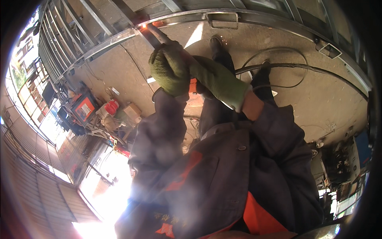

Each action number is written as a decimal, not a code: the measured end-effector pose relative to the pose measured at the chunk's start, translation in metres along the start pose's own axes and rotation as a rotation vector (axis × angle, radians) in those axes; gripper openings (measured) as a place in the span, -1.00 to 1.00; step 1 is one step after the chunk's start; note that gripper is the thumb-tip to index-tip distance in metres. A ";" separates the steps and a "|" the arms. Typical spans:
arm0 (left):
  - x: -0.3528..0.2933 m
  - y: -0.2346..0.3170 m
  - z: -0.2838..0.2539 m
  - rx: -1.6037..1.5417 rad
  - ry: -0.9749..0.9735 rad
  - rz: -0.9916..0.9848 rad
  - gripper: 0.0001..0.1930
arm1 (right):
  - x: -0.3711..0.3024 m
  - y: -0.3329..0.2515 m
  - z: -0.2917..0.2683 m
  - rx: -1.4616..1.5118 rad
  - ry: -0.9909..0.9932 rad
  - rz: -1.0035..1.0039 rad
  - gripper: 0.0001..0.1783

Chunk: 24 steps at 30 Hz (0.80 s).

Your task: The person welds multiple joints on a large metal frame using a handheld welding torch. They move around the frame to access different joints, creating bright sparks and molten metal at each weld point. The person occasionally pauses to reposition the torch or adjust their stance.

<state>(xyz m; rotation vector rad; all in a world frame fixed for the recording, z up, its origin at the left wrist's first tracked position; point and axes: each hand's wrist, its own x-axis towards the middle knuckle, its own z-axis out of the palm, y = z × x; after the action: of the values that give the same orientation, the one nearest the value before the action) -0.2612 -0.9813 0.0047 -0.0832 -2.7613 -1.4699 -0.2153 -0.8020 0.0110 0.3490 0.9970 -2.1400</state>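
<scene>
Both my hands wear thick green gloves and are closed together on a welding electrode holder [193,85], whose orange body shows between them. My left hand [169,67] grips nearer the tip; my right hand [221,81] wraps the rear of the handle. A thin rod [159,35] runs up-left from the gloves to a steel gate frame [119,38], where a bright spark glows at the joint [144,26]. A black cable [294,65] trails off to the right. My dark sleeves and jacket fill the lower middle.
The metal frame with bars [67,36] and a handle bracket [222,19] lies on a concrete floor [318,99]. My shoes [217,44] stand on the floor. An orange welding machine [84,109], a red canister [112,106] and clutter sit at left. Strong sunlight glares at bottom left.
</scene>
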 end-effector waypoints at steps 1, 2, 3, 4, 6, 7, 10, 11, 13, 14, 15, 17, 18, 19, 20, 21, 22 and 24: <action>0.000 -0.001 -0.002 0.002 -0.021 0.035 -0.72 | -0.007 0.001 0.003 -0.058 0.020 -0.050 -0.53; -0.001 -0.002 -0.002 0.031 -0.026 0.117 -0.74 | -0.020 0.001 0.003 -0.119 0.041 -0.102 -0.51; -0.001 -0.003 -0.003 0.076 -0.018 0.210 -0.67 | -0.032 0.001 0.001 -0.209 0.086 -0.059 -0.47; -0.001 -0.002 -0.004 0.059 -0.008 0.194 -0.59 | -0.043 0.001 -0.001 -0.182 0.067 -0.059 -0.44; 0.000 0.000 -0.004 0.107 0.007 0.216 -0.59 | -0.067 -0.004 -0.007 -0.191 0.090 0.123 -0.38; 0.000 0.003 -0.004 0.137 0.015 0.240 -0.59 | -0.074 -0.007 -0.007 -0.209 0.128 0.138 -0.36; 0.005 0.012 -0.007 0.115 -0.009 0.276 -0.65 | -0.084 -0.026 -0.002 -0.278 0.193 0.140 -0.35; 0.005 0.016 -0.009 0.151 -0.031 0.232 -0.67 | -0.089 -0.037 0.002 -0.284 0.193 0.156 -0.36; 0.006 0.021 -0.005 0.212 0.187 0.298 -0.79 | -0.096 -0.056 0.018 -0.265 0.196 0.178 -0.36; 0.008 0.021 -0.005 0.179 0.220 0.284 -0.78 | -0.098 -0.062 0.029 -0.241 0.201 0.181 -0.35; 0.008 0.021 -0.005 0.150 0.245 0.275 -0.75 | -0.100 -0.067 0.041 -0.202 0.172 0.146 -0.33; 0.010 0.018 -0.011 0.133 0.221 0.317 -0.74 | -0.099 -0.072 0.064 -0.321 0.224 0.127 -0.32; 0.011 0.015 -0.015 0.061 0.199 0.314 -0.74 | -0.095 -0.073 0.075 -0.372 0.239 0.095 -0.31; 0.010 0.013 -0.023 -0.034 0.112 0.264 -0.74 | -0.092 -0.074 0.086 -0.423 0.255 0.063 -0.30; 0.012 0.010 -0.033 -0.140 0.007 0.289 -0.78 | -0.088 -0.075 0.098 -0.470 0.280 0.032 -0.30; 0.014 0.006 -0.045 -0.236 -0.104 0.298 -0.80 | -0.085 -0.077 0.111 -0.517 0.304 -0.002 -0.29; 0.014 0.003 -0.059 -0.357 -0.181 0.214 -0.82 | -0.082 -0.081 0.124 -0.623 0.322 -0.032 -0.29; 0.009 0.001 -0.089 -0.589 -0.386 -0.006 -0.83 | -0.073 -0.091 0.148 -0.656 0.301 -0.091 -0.28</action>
<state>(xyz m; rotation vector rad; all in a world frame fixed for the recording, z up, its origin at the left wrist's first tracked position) -0.2710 -1.0541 0.0553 -0.3986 -2.4529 -2.4411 -0.2214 -0.8366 0.1961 0.3044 1.8394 -1.7326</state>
